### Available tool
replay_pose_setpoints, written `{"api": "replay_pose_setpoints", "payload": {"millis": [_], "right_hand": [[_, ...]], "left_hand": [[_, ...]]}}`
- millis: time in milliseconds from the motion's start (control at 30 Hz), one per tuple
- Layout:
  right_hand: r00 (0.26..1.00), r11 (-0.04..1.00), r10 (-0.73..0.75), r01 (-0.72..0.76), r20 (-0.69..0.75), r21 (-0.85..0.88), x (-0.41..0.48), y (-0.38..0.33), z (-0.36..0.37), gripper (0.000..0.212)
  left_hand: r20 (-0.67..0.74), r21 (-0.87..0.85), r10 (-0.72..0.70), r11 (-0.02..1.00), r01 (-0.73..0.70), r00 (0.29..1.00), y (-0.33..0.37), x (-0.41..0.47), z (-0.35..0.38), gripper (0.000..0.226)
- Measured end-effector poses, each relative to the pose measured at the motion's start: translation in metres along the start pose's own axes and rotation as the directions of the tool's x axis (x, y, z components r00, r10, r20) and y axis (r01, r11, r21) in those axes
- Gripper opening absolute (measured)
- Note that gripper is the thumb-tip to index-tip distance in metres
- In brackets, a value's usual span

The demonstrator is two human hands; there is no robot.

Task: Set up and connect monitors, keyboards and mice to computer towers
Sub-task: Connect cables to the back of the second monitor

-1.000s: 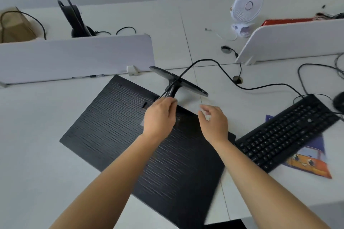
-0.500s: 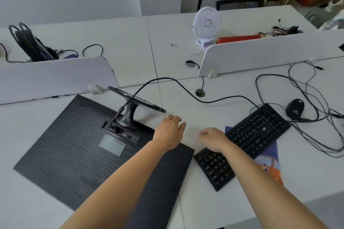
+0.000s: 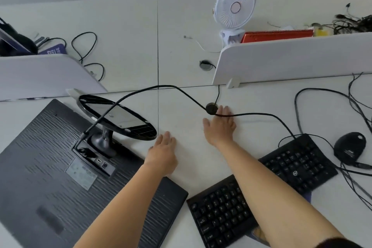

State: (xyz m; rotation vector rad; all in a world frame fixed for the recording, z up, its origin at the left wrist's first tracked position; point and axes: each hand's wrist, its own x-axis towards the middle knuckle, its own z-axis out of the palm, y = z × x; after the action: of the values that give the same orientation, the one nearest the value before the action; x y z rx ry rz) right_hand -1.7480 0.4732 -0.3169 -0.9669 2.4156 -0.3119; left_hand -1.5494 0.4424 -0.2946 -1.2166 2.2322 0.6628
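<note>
A black monitor (image 3: pixel 50 167) lies face down on the white desk (image 3: pixel 187 147), its oval stand base (image 3: pixel 118 119) sticking up. A black cable (image 3: pixel 141 91) runs from the port recess by the stand neck across the desk to the right. My left hand (image 3: pixel 163 153) rests open near the monitor's right edge, holding nothing. My right hand (image 3: pixel 220 125) reaches forward with straight fingers, its fingertips at the cable beside the round desk grommet (image 3: pixel 211 107). A black keyboard (image 3: pixel 261 187) lies under my right forearm. A black mouse (image 3: pixel 350 145) sits at the right.
Two white divider panels (image 3: pixel 291 58) stand along the back of the desk. A white fan (image 3: pixel 233 10) and a red box (image 3: pixel 277 35) are behind the right one. Loose black cables (image 3: pixel 358 106) tangle at the right edge. A second grommet (image 3: pixel 205 64) sits farther back.
My left hand let go of the cable at the monitor's stand and moved right onto the desk. My right hand reached forward to the cable by the grommet. The view shifted right.
</note>
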Motion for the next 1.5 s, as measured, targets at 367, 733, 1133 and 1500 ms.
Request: {"api": "replay_pose_setpoints", "payload": {"millis": [367, 733, 1133, 1500], "right_hand": [[0.982, 0.927, 0.142, -0.086, -0.128, 0.365, 0.095, -0.02, -0.012, 0.024], [0.983, 0.797, -0.183, 0.154, -0.009, 0.584, -0.026, -0.015, -0.044, 0.03], [0.985, 0.824, -0.171, 0.121, 0.039, 0.554, -0.113, -0.008, -0.075, 0.057], [0.987, 0.861, -0.145, 0.157, -0.061, 0.484, -0.174, -0.035, -0.065, 0.05]], "left_hand": [[0.038, -0.102, 0.025, 0.995, -0.021, 0.999, -0.007, -0.003, -0.011, 0.066], [0.085, -0.164, 0.028, 0.986, -0.013, 0.996, -0.008, -0.009, -0.029, 0.066], [0.015, -0.988, -0.067, 0.151, 0.025, 0.998, 0.005, -0.057, -0.028, 0.058], [-0.041, -0.934, -0.057, -0.353, -0.059, 0.998, -0.039, -0.139, -0.063, 0.023]]}}
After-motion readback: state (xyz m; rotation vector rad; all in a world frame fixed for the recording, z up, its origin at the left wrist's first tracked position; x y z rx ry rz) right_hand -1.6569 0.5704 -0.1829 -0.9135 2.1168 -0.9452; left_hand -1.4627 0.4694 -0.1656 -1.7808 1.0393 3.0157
